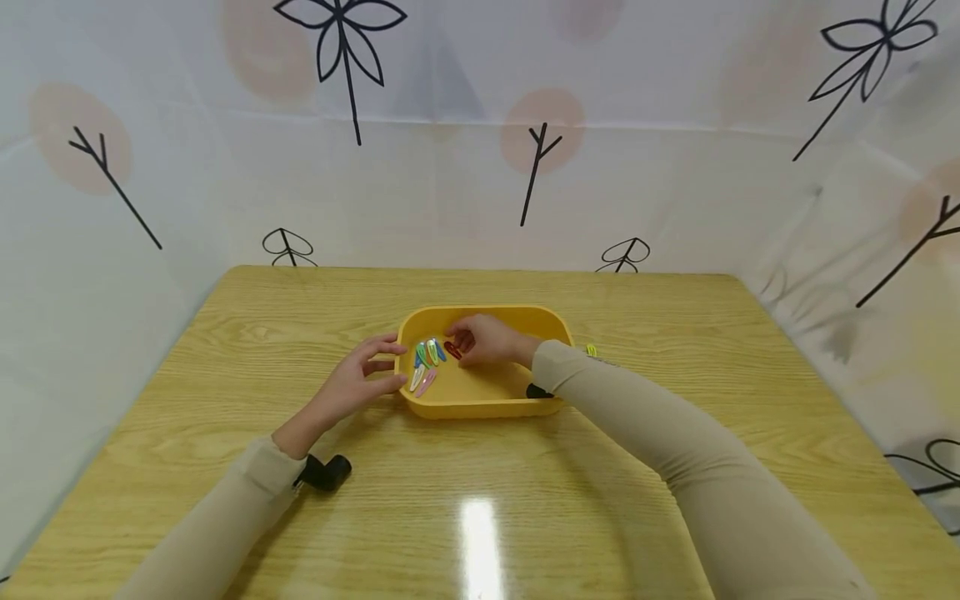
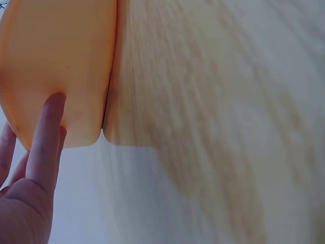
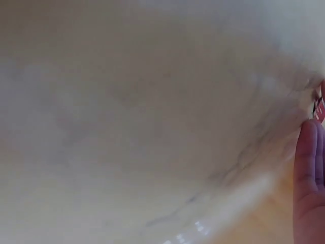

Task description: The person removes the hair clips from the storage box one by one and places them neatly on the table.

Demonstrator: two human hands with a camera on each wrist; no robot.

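A yellow tray [image 1: 480,410] stands on the table, seen from outside in the left wrist view, where its wall [image 2: 61,61] looks orange. Against its left end rest the spread fingers of my left hand [image 1: 356,379]. My right hand [image 1: 489,340] reaches inside and pinches a red hair clip [image 1: 452,350] between thumb and fingers. In the right wrist view that red clip [image 3: 319,109] shows at the fingertips, partly cut off by the frame edge. Left of it, several hair clips lie together in the tray, among them a pink clip [image 1: 426,382] and a white clip [image 1: 416,379].
A yellow-green clip [image 1: 591,350] lies just outside the tray's right end. Black wrist devices show at the left cuff [image 1: 273,467] and under the right cuff [image 1: 551,367]. Patterned cloth [image 1: 450,192] hangs behind the wooden table [image 1: 315,308].
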